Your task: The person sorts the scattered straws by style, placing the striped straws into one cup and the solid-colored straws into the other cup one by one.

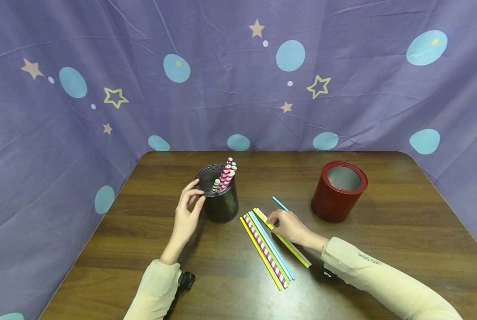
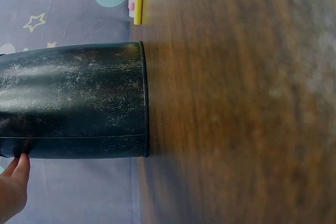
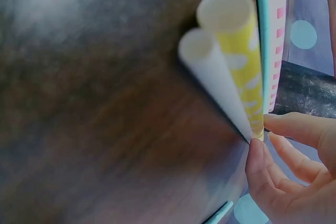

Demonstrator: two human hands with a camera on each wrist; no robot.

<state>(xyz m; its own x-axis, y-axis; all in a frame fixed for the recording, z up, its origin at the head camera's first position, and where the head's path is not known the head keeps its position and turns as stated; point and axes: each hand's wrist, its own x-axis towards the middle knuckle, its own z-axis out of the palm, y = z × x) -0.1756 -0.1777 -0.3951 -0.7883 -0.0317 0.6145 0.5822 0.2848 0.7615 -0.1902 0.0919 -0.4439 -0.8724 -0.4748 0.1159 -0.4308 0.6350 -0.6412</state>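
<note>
My left hand (image 1: 188, 212) is at the left side of a dark metal can (image 1: 221, 206), fingertips at its rim and the thumb against its outer wall. Several striped paper straws (image 1: 227, 175) stand in that can, leaning right. My right hand (image 1: 288, 226) pinches a yellow-and-white patterned paper straw (image 3: 242, 64) between thumb and index finger. Close beside it lies a white straw (image 3: 218, 80), which meets it at the fingertips. In the head view both straws slant across the table under the hand.
Left of the right hand several straws lie side by side, among them a yellow straw (image 1: 260, 253) and a pink-striped straw (image 1: 265, 251). A blue straw (image 1: 280, 203) lies partly behind the hand. A red can (image 1: 334, 200) stands at the right on the wooden table (image 1: 414, 249).
</note>
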